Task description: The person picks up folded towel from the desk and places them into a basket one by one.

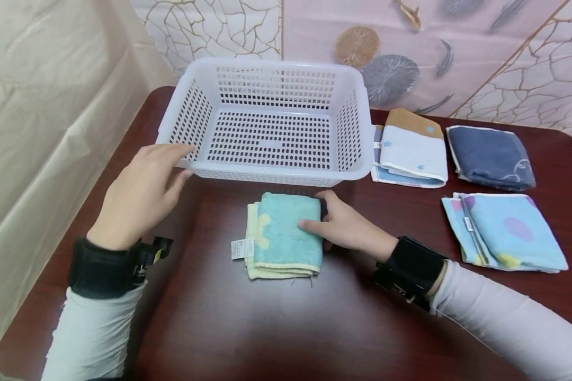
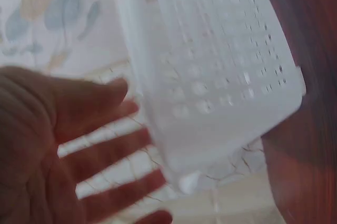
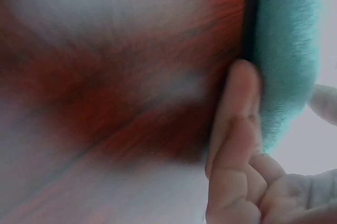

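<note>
A folded green towel (image 1: 293,233) with pale yellow edges and a white tag lies on the dark table. My right hand (image 1: 345,219) pinches its right side, with the thumb on top. In the right wrist view, fingers (image 3: 237,145) lie along the towel's (image 3: 287,50) fold, and the thumb tip shows across from them. A white plastic basket (image 1: 271,174) stands behind the towel. Close to its front left corner is my left hand (image 1: 140,190), fingers loosely extended. The left wrist view shows those fingers (image 2: 113,155) beside the basket's rim (image 2: 139,71), holding nothing; whether they touch it I cannot tell.
On the right of the table (image 1: 248,328) lie several more folded towels: a white and brown towel (image 1: 412,151), a dark blue towel (image 1: 491,156) and a light blue towel (image 1: 515,230) with coloured spots. Beige cloth (image 1: 66,106) hangs along the left side.
</note>
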The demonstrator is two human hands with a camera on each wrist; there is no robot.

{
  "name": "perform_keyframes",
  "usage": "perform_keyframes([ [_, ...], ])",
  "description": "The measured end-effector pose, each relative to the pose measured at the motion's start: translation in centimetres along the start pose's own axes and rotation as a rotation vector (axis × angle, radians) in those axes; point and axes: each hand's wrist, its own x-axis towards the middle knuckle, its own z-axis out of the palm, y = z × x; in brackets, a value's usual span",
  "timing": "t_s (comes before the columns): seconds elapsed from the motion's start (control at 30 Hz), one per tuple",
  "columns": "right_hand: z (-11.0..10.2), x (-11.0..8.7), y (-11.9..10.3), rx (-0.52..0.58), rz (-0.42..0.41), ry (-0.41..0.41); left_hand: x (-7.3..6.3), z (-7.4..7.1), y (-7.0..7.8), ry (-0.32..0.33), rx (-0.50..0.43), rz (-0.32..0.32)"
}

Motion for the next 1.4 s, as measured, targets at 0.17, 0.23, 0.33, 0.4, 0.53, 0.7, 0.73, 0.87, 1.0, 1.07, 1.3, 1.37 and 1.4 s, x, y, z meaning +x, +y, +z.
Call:
perform_keyframes([
  [0.17,-1.0,-1.6,0.9,0.109,0.052,-0.004,-2.9,0.2,1.7,0.211,-0.038,-0.096],
  [0.23,-1.6,-2.1,1.5,0.186,0.074,0.001,-3.8,0.6,2.2,0.263,-0.066,-0.126],
  [0.33,-2.3,-2.7,2.3,0.351,0.113,-0.033,-4.5,1.4,2.4,0.253,-0.128,-0.172],
  [0.4,-2.8,-3.0,2.9,0.437,0.143,-0.075,-4.5,2.0,2.2,0.182,-0.177,-0.205],
  [0.53,-3.4,-3.1,3.4,0.541,0.187,-0.162,-4.0,3.1,1.6,-0.051,-0.219,-0.276],
  [0.7,-3.1,-2.8,3.4,0.581,0.211,-0.21,-3.3,4.4,1.7,-0.265,-0.295,-0.299],
  [0.73,-3.0,-2.8,3.3,0.582,0.214,-0.211,-3.2,4.6,1.8,-0.297,-0.341,-0.289],
  [0.87,-2.6,-2.6,3.1,0.601,0.223,-0.22,-3.0,5.2,2.7,-0.425,-0.533,-0.27],
  [1.0,-2.2,-2.4,3.0,0.643,0.222,-0.24,-2.8,5.3,3.1,-0.546,-0.697,-0.326],
  [1.07,-2.1,-2.3,3.0,0.657,0.217,-0.245,-2.6,5.1,3.2,-0.611,-0.827,-0.385],
  [1.3,-1.3,-1.9,2.7,0.68,0.176,-0.255,-2.0,4.6,3.5,-0.747,-1.092,-0.509],
  [1.37,-1.0,-1.7,2.6,0.69,0.169,-0.262,-2.0,4.6,3.6,-0.757,-1.119,-0.513],
  [1.4,-0.8,-1.6,2.5,0.694,0.166,-0.265,-2.0,4.6,3.6,-0.756,-1.131,-0.515],
])
